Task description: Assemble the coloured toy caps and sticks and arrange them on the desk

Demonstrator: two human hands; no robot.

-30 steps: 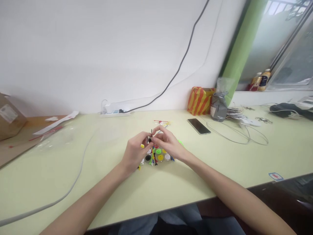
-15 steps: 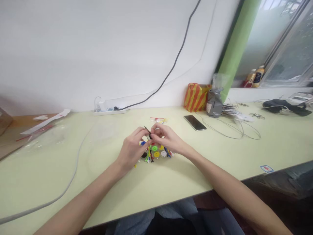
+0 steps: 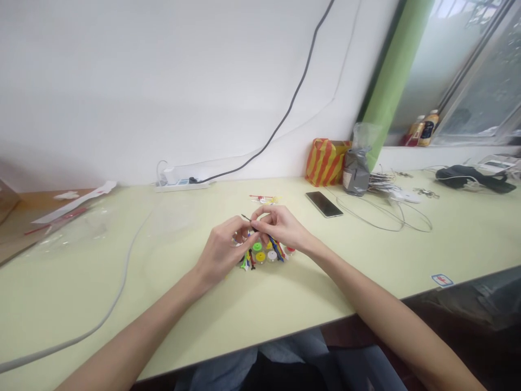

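Note:
My left hand (image 3: 223,245) and my right hand (image 3: 280,225) meet above the table, thumbs and fingers pinched together. Between their fingertips is a small black stick-like piece (image 3: 246,217) whose thin end points up and left; the fingers hide the rest. Just below lie colourful small plastic parts: a green disc (image 3: 257,246), a yellow disc (image 3: 260,256), a white disc (image 3: 272,256) and a red disc (image 3: 290,250). A bundle of blue, red and yellow sticks (image 3: 277,250) lies by my right hand. Green, black and other coloured sticks (image 3: 246,262) lie near my left hand.
More small red and yellow pieces (image 3: 264,199) lie beyond my hands. To the right are a phone (image 3: 324,204), a striped bag (image 3: 326,163) and loose cables (image 3: 374,221). A power strip (image 3: 183,184) sits by the wall, and a grey cable (image 3: 118,301) crosses the left side.
The black piece has tilted lower, more toward the left. Both hands have shifted slightly right, and my left hand now covers the blue and black discs that showed before.

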